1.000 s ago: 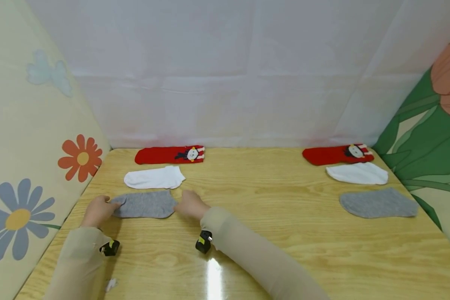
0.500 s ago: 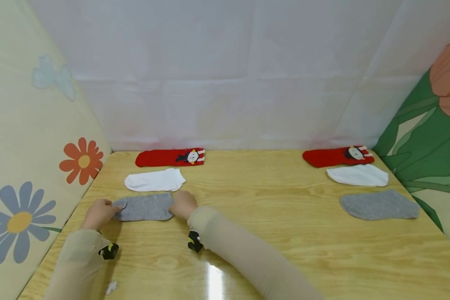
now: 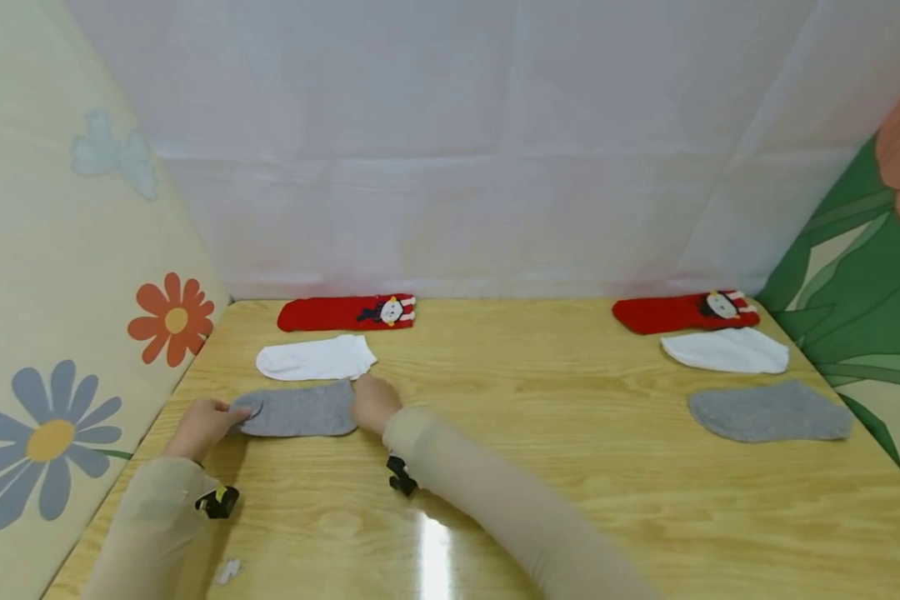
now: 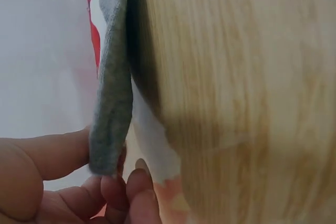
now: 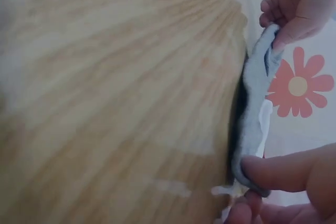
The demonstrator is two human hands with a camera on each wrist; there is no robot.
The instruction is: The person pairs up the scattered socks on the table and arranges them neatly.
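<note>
My left hand pinches the left end of a grey ankle sock between thumb and fingers. At the sock's right end my right hand grips the edge. The wrist views show the grey sock stretched between both hands, its ends raised a little off the wood. In the right wrist view, the thumb lies on top of the fabric with the other fingers below. A white sock lies just behind, and behind that a red sock with a cartoon figure near its right end.
Across the wooden table to the right lie another red sock, a white sock and a grey sock. A white cloth wall borders the back. Flower-printed panels stand at both sides.
My right hand has moved left onto the grey sock's right end and taken hold of it. My left hand keeps its place at the other end. The head view has shifted slightly.
</note>
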